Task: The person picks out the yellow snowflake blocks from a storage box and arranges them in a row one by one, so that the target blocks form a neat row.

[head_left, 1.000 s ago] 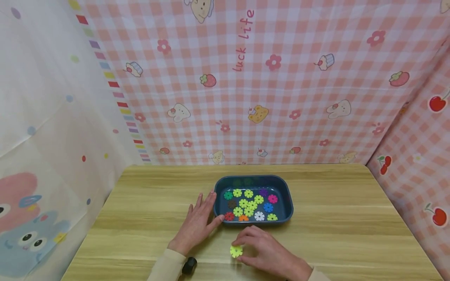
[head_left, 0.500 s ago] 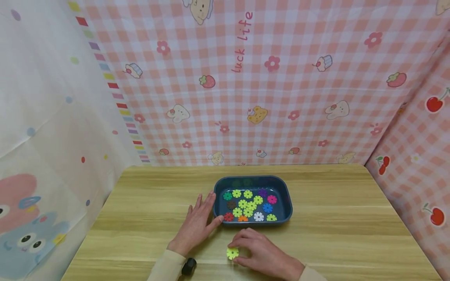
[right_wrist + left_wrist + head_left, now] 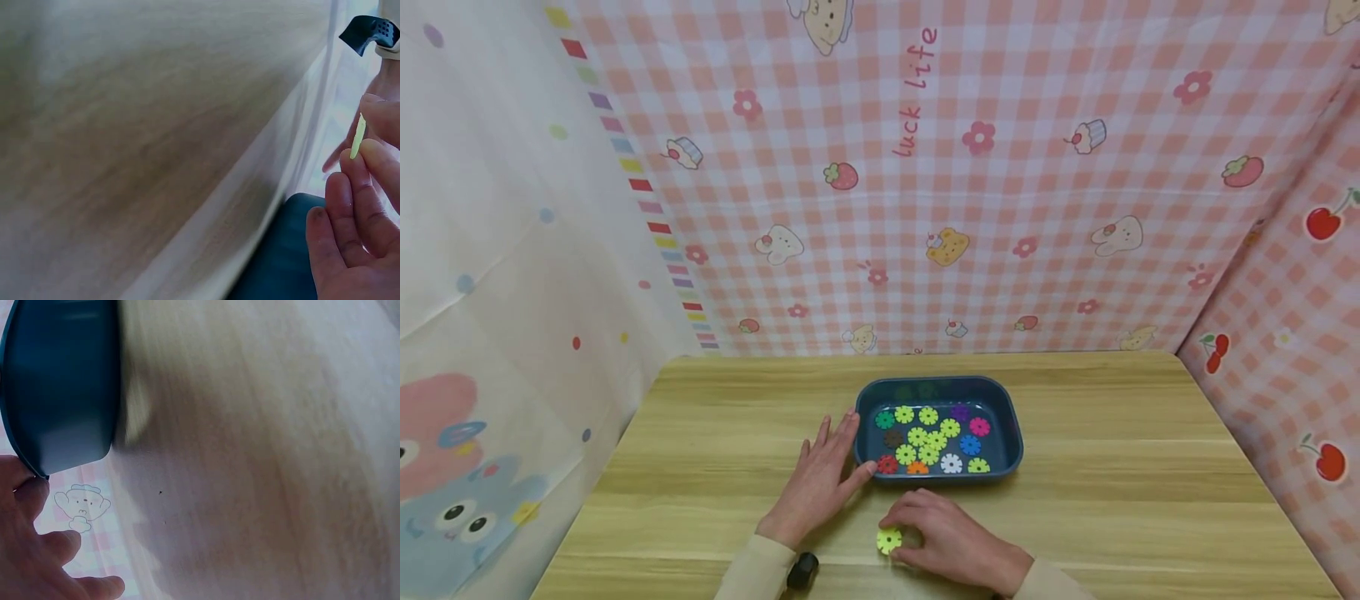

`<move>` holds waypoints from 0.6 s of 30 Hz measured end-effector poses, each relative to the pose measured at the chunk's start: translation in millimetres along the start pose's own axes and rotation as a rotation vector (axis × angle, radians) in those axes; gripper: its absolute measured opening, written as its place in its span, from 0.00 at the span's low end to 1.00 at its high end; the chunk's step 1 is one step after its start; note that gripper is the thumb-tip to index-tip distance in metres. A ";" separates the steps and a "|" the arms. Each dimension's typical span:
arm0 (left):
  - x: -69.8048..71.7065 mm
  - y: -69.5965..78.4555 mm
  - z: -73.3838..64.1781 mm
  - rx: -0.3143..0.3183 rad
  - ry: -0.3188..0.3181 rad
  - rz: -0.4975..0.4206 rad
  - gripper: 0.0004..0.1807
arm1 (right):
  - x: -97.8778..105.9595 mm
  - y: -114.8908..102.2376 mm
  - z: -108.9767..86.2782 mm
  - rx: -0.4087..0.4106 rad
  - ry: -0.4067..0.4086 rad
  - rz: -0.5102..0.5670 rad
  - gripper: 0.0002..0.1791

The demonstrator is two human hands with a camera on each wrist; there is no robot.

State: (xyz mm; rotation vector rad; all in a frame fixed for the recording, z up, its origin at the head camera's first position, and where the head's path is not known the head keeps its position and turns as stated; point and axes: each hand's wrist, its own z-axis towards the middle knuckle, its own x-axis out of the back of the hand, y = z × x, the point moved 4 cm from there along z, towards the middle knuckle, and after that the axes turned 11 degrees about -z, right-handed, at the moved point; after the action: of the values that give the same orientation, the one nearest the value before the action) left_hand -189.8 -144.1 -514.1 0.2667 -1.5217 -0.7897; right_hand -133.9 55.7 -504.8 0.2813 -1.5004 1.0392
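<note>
In the head view my right hand (image 3: 951,537) pinches a yellow-green notched plastic disc (image 3: 889,540) by its edge, in front of a dark blue tray (image 3: 1013,471). The right wrist view shows that disc (image 3: 358,136) edge-on between thumb and fingertips. My left hand (image 3: 816,483) lies at the tray's left side, fingers stretched out, thumb by the front left corner. Seen from the left wrist, fingers (image 3: 37,499) touch the tray's rim (image 3: 25,464). Inside the tray lie several similar discs, mostly yellow-green, with others such as a red disc (image 3: 887,464) and a blue disc (image 3: 971,445).
The tray stands on a wood-grain table (image 3: 1112,467). Behind it hangs a pink checked cloth (image 3: 970,192), with a white printed cloth (image 3: 542,250) at the left and another checked cloth (image 3: 1292,350) at the right. A black wrist device (image 3: 803,571) sits by the left sleeve.
My right hand has shifted slightly left and towards the front edge, carrying the yellow-green disc with it. The left hand and the tray have stayed in place.
</note>
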 end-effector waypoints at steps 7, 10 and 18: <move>-0.6 -0.3 0.2 0.003 0.003 -0.002 0.45 | -4.0 2.6 6.3 -0.006 -0.028 -0.001 0.16; -0.7 -0.2 0.0 0.005 0.005 -0.006 0.45 | -5.9 3.6 8.2 -0.007 -0.047 -0.003 0.17; -0.8 0.2 0.0 0.008 0.005 -0.013 0.45 | -12.7 5.4 12.5 -0.001 -0.096 -0.037 0.18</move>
State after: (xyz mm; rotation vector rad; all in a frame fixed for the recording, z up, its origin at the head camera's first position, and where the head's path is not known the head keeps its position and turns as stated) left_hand -189.5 -143.5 -514.5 0.2850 -1.5198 -0.7926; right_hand -143.0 44.8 -516.9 0.3611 -1.5759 1.0078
